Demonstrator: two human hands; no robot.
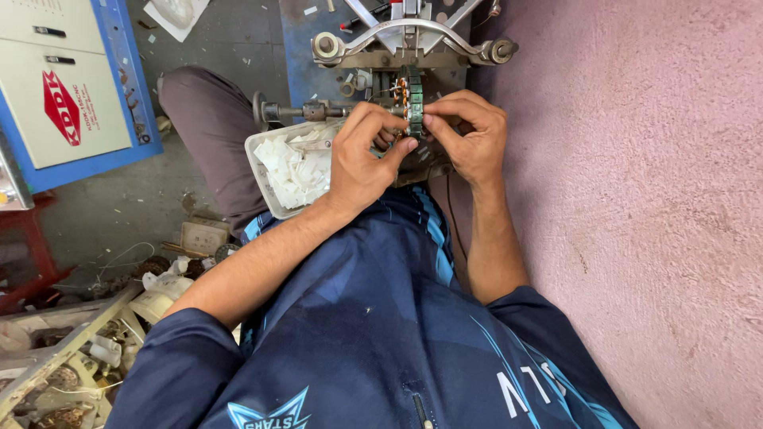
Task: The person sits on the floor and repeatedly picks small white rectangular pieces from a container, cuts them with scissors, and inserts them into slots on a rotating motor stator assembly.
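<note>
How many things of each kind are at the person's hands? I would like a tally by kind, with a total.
Bare hands: 2, left hand and right hand
Green ring-shaped wound motor part with copper coils: 1
White plastic tray of white paper slips: 1
Grey metal machine frame with rollers: 1
Total: 5

Hands: two are showing, the left hand point(362, 159) and the right hand point(470, 135), meeting fingertip to fingertip.
Wound rings: one green stator ring point(412, 99) is sitting between the fingertips.
Tubs: one white tub point(262, 159) is lying just beside the left hand.
Paper slips: a heap point(296, 167), too many to count.
</note>
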